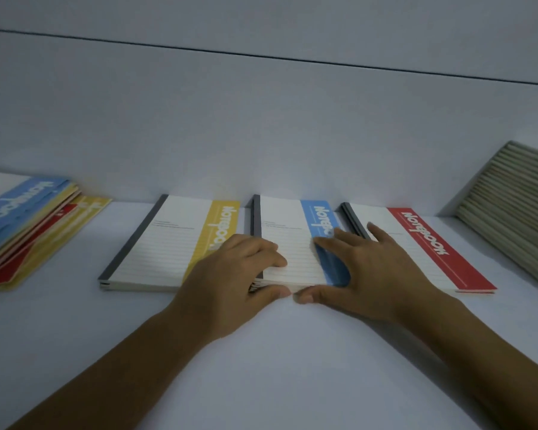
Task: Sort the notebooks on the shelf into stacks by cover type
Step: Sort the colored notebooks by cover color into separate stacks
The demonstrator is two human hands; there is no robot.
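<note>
Three notebook stacks lie side by side on the white shelf (pixel 261 352): a yellow-banded stack (pixel 168 243) on the left, a blue-banded stack (pixel 289 240) in the middle, a red-banded stack (pixel 416 240) on the right. My left hand (pixel 230 274) grips the near left corner of the blue-banded stack, fingers on its cover, thumb at its front edge. My right hand (pixel 364 271) holds the stack's near right side, fingers spread over the blue band and onto the red-banded stack, thumb at the front edge. At the far left lies a loose mixed pile (pixel 28 225) of blue, yellow and red notebooks.
A slanted stack of grey-beige books (pixel 513 212) leans at the far right against the back wall (pixel 261 135). Bare white shelf surface stretches in front of the stacks toward me.
</note>
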